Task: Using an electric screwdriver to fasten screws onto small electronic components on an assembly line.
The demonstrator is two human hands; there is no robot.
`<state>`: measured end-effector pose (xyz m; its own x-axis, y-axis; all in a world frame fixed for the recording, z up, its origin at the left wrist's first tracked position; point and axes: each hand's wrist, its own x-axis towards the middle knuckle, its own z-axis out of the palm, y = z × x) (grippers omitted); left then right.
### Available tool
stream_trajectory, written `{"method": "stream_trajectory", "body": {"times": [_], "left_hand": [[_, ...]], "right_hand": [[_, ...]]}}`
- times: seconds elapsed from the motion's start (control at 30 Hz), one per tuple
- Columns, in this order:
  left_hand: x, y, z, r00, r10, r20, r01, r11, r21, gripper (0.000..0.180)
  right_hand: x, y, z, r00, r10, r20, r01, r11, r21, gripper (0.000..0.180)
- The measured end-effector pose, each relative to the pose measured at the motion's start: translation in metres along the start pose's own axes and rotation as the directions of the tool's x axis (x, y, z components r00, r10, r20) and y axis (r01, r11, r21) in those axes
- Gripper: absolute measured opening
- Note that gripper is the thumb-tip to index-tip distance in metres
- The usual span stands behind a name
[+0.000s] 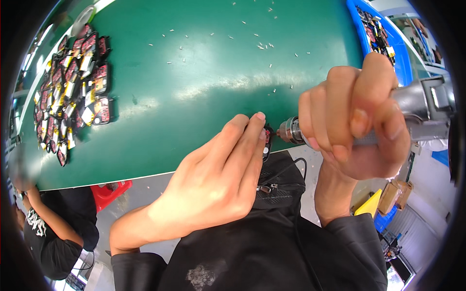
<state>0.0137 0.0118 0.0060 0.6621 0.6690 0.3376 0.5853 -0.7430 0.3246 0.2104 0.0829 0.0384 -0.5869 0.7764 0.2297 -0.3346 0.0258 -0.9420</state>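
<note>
I can see both hands at work near the front edge of a green bench (145, 153). The left hand (218, 179) is laid flat, with its fingers close together over a small black and red part (266, 152). That part sits right by the front edge of the bench, and the fingers cover much of it. I can't see the thumb well, so I can't tell if that hand is pinching the part or just pressing on it.

The right hand (359, 116) is wrapped tight around a silver drill (291, 131). Its nose points left at the part, and the tip is right up close, but I can't tell if they touch.

On the left side I see a big, messy pile (73, 85) of black and red parts with white and yellow bits. Tiny shiny pins (260, 46) are scattered over the far half of the bench. A blue bin (402, 58) at the far right holds more parts. Below the near edge on the left there is a red stool (110, 195), and another person (51, 242) in black is beside it. Cardboard boxes (388, 198) stand low on the right.
</note>
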Motion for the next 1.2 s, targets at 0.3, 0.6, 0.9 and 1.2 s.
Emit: {"method": "stream_trajectory", "body": {"times": [0.3, 0.6, 0.9, 1.2], "left_hand": [[-0.014, 0.015, 0.000, 0.990, -0.092, -0.108, 0.098, 0.994, 0.049, 0.035], [-0.124, -0.100, -0.124, 0.641, -0.494, -0.587, 0.754, 0.546, 0.364, 0.038], [-0.037, -0.094, -0.080, 0.762, -0.437, -0.477, 0.584, 0.783, 0.215, 0.028], [0.007, -0.099, -0.039, 0.916, -0.321, -0.240, 0.386, 0.867, 0.316, 0.017]], "right_hand": [[-0.006, 0.011, 0.011, 0.970, -0.228, -0.084, 0.243, 0.921, 0.305, 0.020], [-0.040, 0.026, 0.003, 0.912, -0.154, -0.379, 0.322, 0.842, 0.434, 0.017], [-0.048, 0.045, 0.008, 0.891, -0.043, -0.452, 0.308, 0.789, 0.532, 0.015], [-0.049, 0.043, 0.006, 0.912, -0.013, -0.409, 0.277, 0.755, 0.595, 0.012]]}}
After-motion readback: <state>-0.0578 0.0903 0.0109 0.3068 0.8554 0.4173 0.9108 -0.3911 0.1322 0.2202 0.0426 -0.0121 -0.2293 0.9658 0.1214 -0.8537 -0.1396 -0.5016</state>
